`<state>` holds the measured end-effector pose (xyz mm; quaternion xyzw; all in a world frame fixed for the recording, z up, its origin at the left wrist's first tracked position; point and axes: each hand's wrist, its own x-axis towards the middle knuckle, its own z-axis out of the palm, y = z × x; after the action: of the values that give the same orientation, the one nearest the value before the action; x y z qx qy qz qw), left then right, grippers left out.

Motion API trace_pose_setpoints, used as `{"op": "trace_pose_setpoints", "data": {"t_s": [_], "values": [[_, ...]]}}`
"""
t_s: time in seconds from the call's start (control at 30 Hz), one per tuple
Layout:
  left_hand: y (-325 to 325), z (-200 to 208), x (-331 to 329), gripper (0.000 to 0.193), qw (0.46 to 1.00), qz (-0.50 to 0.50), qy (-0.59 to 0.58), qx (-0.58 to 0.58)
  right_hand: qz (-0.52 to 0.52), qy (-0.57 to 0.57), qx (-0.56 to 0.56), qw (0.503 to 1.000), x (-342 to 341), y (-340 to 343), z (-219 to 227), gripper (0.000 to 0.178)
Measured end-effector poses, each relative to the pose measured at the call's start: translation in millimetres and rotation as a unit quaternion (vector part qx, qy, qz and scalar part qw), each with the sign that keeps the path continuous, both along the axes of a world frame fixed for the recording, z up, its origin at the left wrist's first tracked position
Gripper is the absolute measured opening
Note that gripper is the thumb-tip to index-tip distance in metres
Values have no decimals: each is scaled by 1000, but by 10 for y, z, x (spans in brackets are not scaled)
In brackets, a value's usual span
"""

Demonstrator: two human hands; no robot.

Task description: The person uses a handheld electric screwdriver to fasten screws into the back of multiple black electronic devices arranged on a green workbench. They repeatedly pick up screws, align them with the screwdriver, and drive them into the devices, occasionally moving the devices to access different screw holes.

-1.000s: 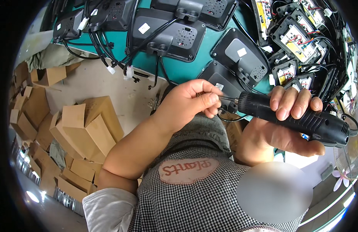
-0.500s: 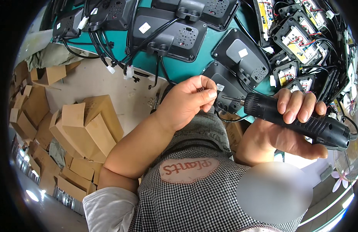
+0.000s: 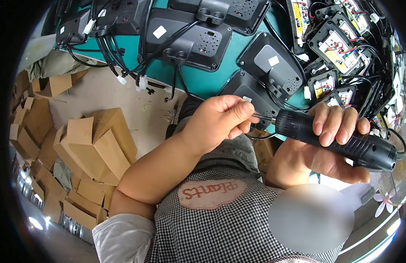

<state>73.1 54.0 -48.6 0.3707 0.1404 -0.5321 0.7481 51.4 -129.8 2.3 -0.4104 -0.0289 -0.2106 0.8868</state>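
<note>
Head view, looking down at 2 bare hands held over the near edge of a teal bench (image 3: 211,85). The right hand (image 3: 332,131) wraps a black electric screwdriver (image 3: 339,140), its grip closed firmly around the ribbed barrel, with the tool lying nearly level and its metal bit pointing to the person's left. The left hand (image 3: 220,120) meets that bit: thumb and forefinger are pinched together at the tip, the grip closed on something too small to identify, possibly a screw, though the pictures do not settle it. The bit tip hangs in the air just in front of a black plastic housing (image 3: 251,94) lying back-up at the bench edge, not touching it. Progress, as a judgement: the tool appears to be in the loading stage, with the bit not yet seated on any housing, so driving on this unit seems still to come. Farther up the bench lie several more closed black housings (image 3: 189,41) with trailing black cables and white connectors (image 3: 143,81), and at upper right a cluster of open units showing circuit boards (image 3: 339,44) and coloured wires, which suggests a good number remain unfinished. Folded brown cardboard boxes (image 3: 93,144) are heaped on the floor to the left of the person.
</note>
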Motion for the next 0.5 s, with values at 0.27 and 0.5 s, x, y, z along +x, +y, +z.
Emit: {"op": "trace_pose_setpoints", "data": {"t_s": [0.27, 0.5], "values": [[-15, 53, 50, 27, 993, -3, -105, 50, 16, -2, 7, 1000, 81, 14, 37, 61], [17, 102, 86, 29, 939, -46, -313, 137, 12, -5, 2, 1000, 102, 16, -3, 62]]}}
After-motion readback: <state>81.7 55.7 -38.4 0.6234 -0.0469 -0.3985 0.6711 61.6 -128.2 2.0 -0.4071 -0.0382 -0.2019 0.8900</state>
